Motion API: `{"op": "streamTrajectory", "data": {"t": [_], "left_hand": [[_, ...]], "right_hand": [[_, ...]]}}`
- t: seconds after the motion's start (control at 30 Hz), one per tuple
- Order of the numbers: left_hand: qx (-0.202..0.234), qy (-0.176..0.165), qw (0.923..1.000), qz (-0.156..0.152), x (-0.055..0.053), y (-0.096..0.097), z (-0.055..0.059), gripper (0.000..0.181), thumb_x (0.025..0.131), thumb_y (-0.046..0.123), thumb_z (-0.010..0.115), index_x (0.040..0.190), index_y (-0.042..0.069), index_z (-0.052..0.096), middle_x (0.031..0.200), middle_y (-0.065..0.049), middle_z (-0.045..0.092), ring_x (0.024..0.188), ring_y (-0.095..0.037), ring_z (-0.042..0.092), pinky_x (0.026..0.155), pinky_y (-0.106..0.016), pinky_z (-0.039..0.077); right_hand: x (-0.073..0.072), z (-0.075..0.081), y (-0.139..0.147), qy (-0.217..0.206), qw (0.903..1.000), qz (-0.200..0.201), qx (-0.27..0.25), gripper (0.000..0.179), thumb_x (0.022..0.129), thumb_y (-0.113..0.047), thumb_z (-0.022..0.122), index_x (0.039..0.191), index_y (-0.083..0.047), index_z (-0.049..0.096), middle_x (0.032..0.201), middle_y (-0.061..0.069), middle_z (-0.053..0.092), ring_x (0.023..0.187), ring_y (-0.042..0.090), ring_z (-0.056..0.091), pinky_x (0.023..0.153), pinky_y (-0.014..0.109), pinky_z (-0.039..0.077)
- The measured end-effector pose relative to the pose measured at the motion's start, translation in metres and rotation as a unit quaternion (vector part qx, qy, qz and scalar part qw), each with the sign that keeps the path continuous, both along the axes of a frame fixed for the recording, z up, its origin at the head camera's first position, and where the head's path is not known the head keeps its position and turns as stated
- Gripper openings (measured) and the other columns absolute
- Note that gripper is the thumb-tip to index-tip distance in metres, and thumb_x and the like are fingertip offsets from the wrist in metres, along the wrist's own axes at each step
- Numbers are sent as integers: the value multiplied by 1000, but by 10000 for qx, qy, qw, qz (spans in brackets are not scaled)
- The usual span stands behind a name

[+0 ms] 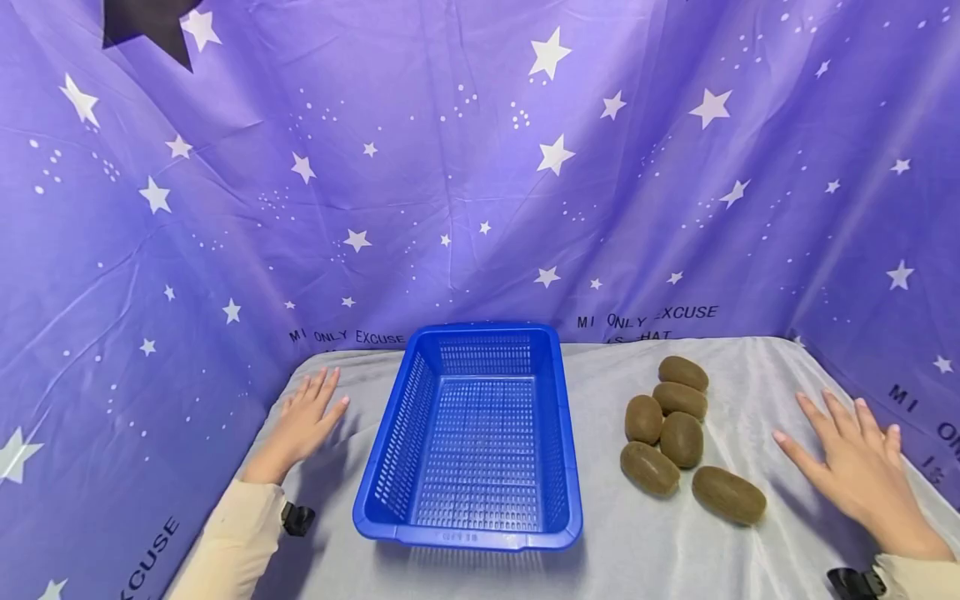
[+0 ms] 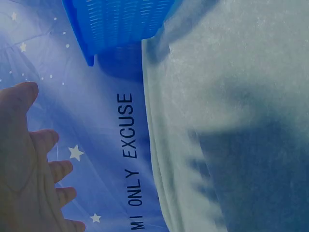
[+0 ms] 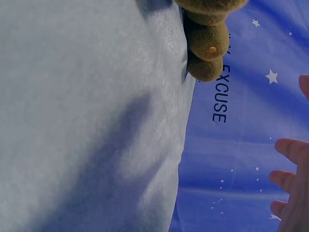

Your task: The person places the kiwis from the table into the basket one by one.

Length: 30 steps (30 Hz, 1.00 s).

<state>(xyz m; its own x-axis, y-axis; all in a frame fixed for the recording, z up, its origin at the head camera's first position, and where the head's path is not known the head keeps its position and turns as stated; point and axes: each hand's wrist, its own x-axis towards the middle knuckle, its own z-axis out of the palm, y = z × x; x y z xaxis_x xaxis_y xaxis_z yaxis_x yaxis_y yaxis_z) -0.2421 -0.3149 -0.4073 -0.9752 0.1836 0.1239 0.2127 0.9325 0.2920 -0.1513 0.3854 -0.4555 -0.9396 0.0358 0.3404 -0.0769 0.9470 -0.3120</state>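
Note:
A blue plastic basket (image 1: 467, 538) with slotted walls stands mid-table, and nothing lies inside it. Several brown kiwis (image 1: 682, 439) are grouped to its right; one long kiwi (image 1: 729, 495) lies apart at the front. My left hand (image 1: 306, 421) hovers left of the basket, fingers spread, holding nothing. On the far right my right hand (image 1: 858, 462) is held over the cloth, its fingers also spread and touching no kiwi. Part of the basket (image 2: 125, 21) shows in the left wrist view, and some kiwis (image 3: 207, 41) appear at the top of the right wrist view.
A light grey cloth (image 1: 600, 575) covers the table. Behind it and along both sides hangs a purple curtain (image 1: 450, 167) with white stars and printed words. The basket's back rim is close to the curtain. Each wrist wears a small black camera (image 1: 297, 519).

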Motion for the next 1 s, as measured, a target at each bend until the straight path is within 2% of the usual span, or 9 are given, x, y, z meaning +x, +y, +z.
{"op": "streamTrajectory", "data": {"t": [0.17,0.37,0.5,0.77,0.9,1.0], "left_hand": [[334,76,9994,-86,0,2,-1,65,100,45,33,151,6,19,154,-24,14,139,-49,7,103,-70,7],[837,413,9939,-580,2,9,0,60,101,33,38,148,-1,24,151,-26,22,138,-47,15,108,-60,12],[1133,421,9894,-801,5,14,1,59,100,29,41,148,-1,24,151,-26,22,137,-48,16,107,-62,13],[1719,69,9788,-1108,9,22,-2,59,100,28,42,150,4,21,153,-21,20,139,-45,13,107,-63,12],[2059,-215,9710,-1197,10,26,-7,59,100,26,43,151,7,19,154,-20,17,140,-43,12,107,-64,11],[2368,-383,9622,-1288,11,30,-11,60,100,22,44,151,9,18,155,-20,15,141,-42,10,107,-64,10]], "right_hand": [[1,-1,-4,46,9999,94,-66,76,92,-42,51,152,-12,14,154,26,4,138,41,-20,98,62,-23],[3,-2,-9,142,9994,248,-178,75,92,-39,53,151,-10,17,153,27,6,138,42,-18,99,59,-25],[3,-2,-14,244,9987,395,-194,74,92,-36,54,151,-9,19,153,28,8,139,42,-16,100,59,-24],[5,0,-24,436,9968,626,-251,71,92,-31,55,151,-11,20,155,22,7,140,42,-13,102,56,-23],[6,0,-29,528,9949,780,-369,70,91,-28,57,150,-10,23,155,23,10,140,43,-10,102,59,-22],[5,-3,-33,654,9922,923,-522,68,91,-24,58,149,-8,27,153,25,15,139,48,-4,101,64,-18]]}}
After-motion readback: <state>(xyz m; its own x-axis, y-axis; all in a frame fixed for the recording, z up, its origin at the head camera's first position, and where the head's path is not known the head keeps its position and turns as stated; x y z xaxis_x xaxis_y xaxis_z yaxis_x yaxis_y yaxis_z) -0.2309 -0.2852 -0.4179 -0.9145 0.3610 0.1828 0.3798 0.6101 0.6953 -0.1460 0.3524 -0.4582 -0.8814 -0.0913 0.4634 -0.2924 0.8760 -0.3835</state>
